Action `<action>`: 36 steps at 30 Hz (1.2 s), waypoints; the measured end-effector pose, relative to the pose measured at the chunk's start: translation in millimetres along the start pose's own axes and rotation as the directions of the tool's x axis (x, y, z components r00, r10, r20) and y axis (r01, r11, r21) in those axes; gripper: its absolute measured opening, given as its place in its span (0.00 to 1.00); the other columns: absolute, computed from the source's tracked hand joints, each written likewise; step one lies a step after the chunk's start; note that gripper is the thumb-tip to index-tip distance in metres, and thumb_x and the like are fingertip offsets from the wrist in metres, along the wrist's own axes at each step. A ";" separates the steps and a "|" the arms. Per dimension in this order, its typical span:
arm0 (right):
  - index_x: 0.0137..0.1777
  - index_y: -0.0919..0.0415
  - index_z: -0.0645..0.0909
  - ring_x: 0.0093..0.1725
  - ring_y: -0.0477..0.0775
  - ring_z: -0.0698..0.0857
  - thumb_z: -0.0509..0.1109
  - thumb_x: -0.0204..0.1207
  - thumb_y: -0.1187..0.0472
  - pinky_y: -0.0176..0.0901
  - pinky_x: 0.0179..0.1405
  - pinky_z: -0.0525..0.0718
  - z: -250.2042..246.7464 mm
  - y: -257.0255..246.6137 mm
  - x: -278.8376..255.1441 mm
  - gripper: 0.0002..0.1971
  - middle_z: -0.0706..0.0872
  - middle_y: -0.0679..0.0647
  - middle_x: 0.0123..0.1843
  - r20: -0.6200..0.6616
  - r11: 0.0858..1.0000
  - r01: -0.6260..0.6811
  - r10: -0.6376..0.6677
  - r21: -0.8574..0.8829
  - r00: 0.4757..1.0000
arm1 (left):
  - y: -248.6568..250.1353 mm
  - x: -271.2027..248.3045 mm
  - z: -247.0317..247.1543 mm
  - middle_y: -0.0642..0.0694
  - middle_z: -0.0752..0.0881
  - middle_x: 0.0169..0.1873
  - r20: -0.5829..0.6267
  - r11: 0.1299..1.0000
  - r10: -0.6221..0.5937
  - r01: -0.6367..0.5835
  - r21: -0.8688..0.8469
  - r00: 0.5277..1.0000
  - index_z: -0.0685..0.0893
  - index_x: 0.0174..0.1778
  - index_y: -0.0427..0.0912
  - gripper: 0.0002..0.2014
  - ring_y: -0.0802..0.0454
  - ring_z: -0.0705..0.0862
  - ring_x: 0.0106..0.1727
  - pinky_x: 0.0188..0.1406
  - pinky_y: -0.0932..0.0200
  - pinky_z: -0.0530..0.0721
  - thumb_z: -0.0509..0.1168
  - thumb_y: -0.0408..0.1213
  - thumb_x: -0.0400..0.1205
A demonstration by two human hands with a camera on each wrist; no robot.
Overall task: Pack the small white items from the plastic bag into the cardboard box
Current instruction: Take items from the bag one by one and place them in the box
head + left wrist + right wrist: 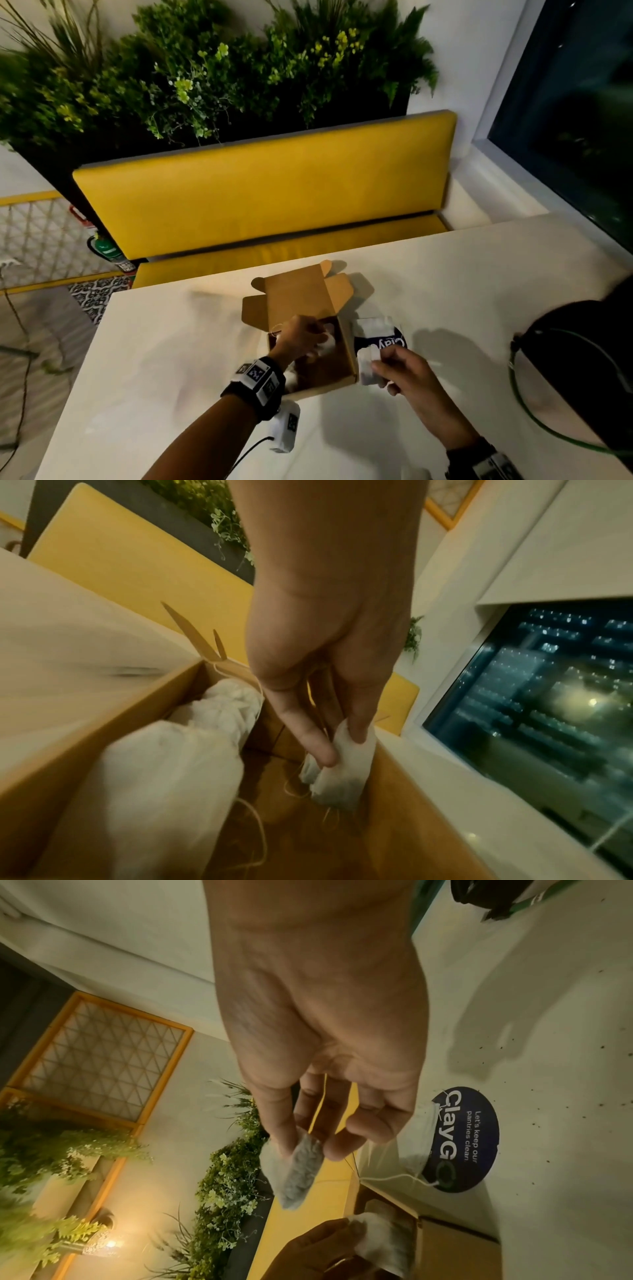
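An open cardboard box (347,346) (404,813) sits mid-table, its lid flaps standing up behind. My left hand (303,337) (339,739) reaches into it and pinches a small white tea bag (337,772) (383,1240) low inside the box. Other white bags (164,777) lie along the box's left wall with loose strings. My right hand (399,371) (310,1142) pinches another white tea bag (368,368) (299,1172) just right of the box. A further bag (373,325) (416,1139) rests on a dark blue round sticker (394,341) (472,1139). No plastic bag is identifiable.
The white table (171,359) carries a black bag with a green cord (565,359) at the right edge. A yellow bench (260,192) and plants (205,68) lie beyond the far edge, a dark window (582,102) to the right.
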State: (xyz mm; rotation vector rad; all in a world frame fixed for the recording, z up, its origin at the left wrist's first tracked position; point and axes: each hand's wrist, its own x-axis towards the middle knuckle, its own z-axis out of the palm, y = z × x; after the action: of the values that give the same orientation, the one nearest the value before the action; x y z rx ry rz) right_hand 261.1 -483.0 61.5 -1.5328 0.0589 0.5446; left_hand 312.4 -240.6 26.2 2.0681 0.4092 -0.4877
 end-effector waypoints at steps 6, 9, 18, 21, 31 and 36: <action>0.46 0.58 0.84 0.37 0.48 0.84 0.73 0.77 0.63 0.40 0.35 0.77 5.7 8.5 27.8 0.01 0.89 0.52 0.38 0.074 0.997 -0.005 0.010 -0.072 0.997 | -3.6 14.5 14.2 0.50 0.86 0.39 -0.066 0.970 0.059 -0.042 0.239 0.996 0.88 0.50 0.41 0.08 0.63 0.79 0.31 0.24 0.77 0.74 0.71 0.39 0.79; 0.48 0.62 0.83 0.37 0.50 0.87 0.74 0.77 0.63 0.41 0.36 0.81 11.0 13.1 42.6 0.04 0.91 0.59 0.42 0.092 0.992 0.012 0.000 -0.127 0.996 | -5.5 17.0 17.0 0.47 0.89 0.45 -0.109 0.948 0.119 -0.080 0.308 0.987 0.88 0.50 0.43 0.07 0.55 0.82 0.39 0.34 0.67 0.79 0.70 0.41 0.80; 0.48 0.57 0.85 0.41 0.46 0.87 0.76 0.76 0.59 0.32 0.40 0.82 20.8 18.6 73.7 0.04 0.88 0.50 0.41 0.108 0.854 0.154 -0.115 -0.498 0.988 | -16.5 19.2 18.0 0.46 0.88 0.45 -0.199 0.920 0.241 -0.159 0.358 0.950 0.84 0.51 0.43 0.07 0.51 0.85 0.42 0.42 0.59 0.85 0.69 0.42 0.81; 0.49 0.57 0.87 0.44 0.47 0.86 0.76 0.75 0.58 0.32 0.41 0.81 26.9 18.8 82.4 0.06 0.89 0.49 0.42 0.146 0.760 0.246 -0.198 -0.601 0.969 | -18.3 17.3 17.9 0.46 0.87 0.42 -0.209 0.902 0.274 -0.175 0.395 0.939 0.82 0.52 0.44 0.09 0.51 0.84 0.39 0.39 0.58 0.86 0.67 0.44 0.82; 0.51 0.54 0.86 0.50 0.53 0.80 0.77 0.73 0.56 0.49 0.45 0.81 44.5 31.3 116.2 0.08 0.90 0.51 0.42 0.191 0.537 0.302 -0.253 -0.788 0.948 | -30.7 5.8 -8.6 0.47 0.89 0.44 -0.176 0.894 0.364 -0.290 0.340 0.915 0.86 0.49 0.43 0.06 0.51 0.87 0.41 0.42 0.50 0.89 0.65 0.34 0.81; 0.51 0.52 0.86 0.51 0.53 0.81 0.77 0.74 0.56 0.48 0.48 0.80 47.7 31.8 124.6 0.08 0.90 0.48 0.42 0.216 0.500 0.291 -0.202 -0.816 0.955 | -35.8 -6.3 -11.4 0.48 0.84 0.55 0.054 0.860 0.383 -0.377 0.344 0.922 0.84 0.61 0.44 0.16 0.57 0.80 0.50 0.41 0.76 0.76 0.69 0.36 0.77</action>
State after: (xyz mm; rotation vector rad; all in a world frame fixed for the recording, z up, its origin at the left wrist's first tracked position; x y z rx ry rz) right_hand 344.8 -402.2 -11.1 -2.4234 -0.5916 0.4152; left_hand 292.3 -213.4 8.8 2.4216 -0.0955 -0.3172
